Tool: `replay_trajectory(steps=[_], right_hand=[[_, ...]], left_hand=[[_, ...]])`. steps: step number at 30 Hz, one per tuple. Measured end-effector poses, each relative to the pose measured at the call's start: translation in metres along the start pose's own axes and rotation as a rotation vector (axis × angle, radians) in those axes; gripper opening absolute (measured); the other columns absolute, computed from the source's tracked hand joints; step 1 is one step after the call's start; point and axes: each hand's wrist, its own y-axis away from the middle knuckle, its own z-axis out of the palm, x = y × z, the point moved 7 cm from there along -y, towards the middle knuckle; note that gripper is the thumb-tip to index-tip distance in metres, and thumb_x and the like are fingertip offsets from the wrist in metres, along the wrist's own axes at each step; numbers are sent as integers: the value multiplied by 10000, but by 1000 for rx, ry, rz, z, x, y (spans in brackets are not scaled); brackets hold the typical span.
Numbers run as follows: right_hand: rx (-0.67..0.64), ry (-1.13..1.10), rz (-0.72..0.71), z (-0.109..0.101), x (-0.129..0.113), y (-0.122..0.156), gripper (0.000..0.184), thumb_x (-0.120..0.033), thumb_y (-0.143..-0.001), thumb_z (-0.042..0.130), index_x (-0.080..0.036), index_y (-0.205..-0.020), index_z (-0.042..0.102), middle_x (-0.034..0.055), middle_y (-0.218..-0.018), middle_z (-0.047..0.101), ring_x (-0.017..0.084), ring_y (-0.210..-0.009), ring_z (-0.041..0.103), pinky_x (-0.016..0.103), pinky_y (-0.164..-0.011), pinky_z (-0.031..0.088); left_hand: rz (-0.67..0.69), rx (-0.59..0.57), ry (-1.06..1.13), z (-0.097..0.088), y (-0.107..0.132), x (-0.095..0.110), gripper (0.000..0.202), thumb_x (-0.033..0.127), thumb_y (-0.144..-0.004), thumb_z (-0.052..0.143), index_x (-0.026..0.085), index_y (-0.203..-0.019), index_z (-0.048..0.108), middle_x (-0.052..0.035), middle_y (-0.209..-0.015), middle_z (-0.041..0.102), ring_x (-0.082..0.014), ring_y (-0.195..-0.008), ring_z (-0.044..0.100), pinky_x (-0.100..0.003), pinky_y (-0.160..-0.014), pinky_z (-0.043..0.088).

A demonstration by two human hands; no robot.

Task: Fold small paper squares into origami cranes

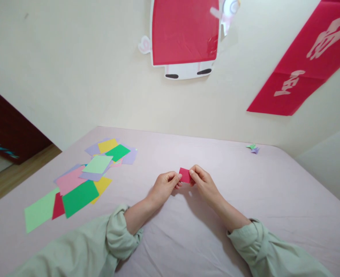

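A small red square of folded paper is held up just above the cloth-covered surface, between both hands. My left hand pinches its left edge between thumb and fingers. At the opposite edge, my right hand grips the paper the same way. The fingers behind the paper are partly hidden. Off to the left lies a loose spread of coloured paper sheets, in green, pink, yellow, purple and red.
Two small folded paper pieces, one green and one purple, sit near the back right corner. A pale pink cloth covers the surface. Behind it rises a wall with a red hanging banner and a red-and-white cartoon decoration.
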Motion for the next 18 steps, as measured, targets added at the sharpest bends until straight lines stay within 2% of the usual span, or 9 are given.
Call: replay_trajectory(steps=[4,7,9,12,14,18], right_hand=[[-12,164,-57,3,-5,2,319,-387,-936,422,-211,-669,429,-48,-599,413,126,-573,412,257,-564,327],[-5,217,-65,3,-7,4,327,-367,-946,400,-215,-657,411,-48,-594,391,126,-560,397,262,-556,319],[11,195,-59,1,-6,4,302,-356,-956,381,-213,-700,454,-41,-607,428,131,-567,428,266,-566,346],[13,124,-91,-1,-5,5,170,-303,-948,404,-211,-1007,535,-16,-732,550,140,-625,511,276,-623,419],[-32,109,-145,1,-8,6,228,-248,-927,431,-220,-1137,516,13,-855,601,140,-673,550,285,-666,451],[-117,139,-212,10,-16,10,214,-162,-884,446,-214,-1032,591,35,-923,626,146,-727,574,294,-688,461]], left_hand=[[46,-21,-43,2,1,3,296,420,-762,621,159,-660,526,44,-591,502,-97,-581,451,-220,-581,347],[13,-34,-43,2,0,0,331,413,-750,625,172,-614,444,60,-549,452,-81,-534,398,-211,-533,305],[-31,-18,-30,1,-1,-4,339,440,-755,612,174,-626,445,60,-541,455,-73,-499,377,-207,-498,279],[-91,39,25,-5,-2,-8,336,473,-758,600,172,-675,475,58,-546,467,-66,-465,367,-198,-462,254],[-111,59,47,-7,-2,-9,346,488,-757,600,169,-687,487,54,-547,470,-64,-459,371,-192,-450,253],[-118,45,58,-7,-2,-7,375,520,-766,590,165,-686,499,48,-550,466,-64,-454,363,-186,-422,237]])
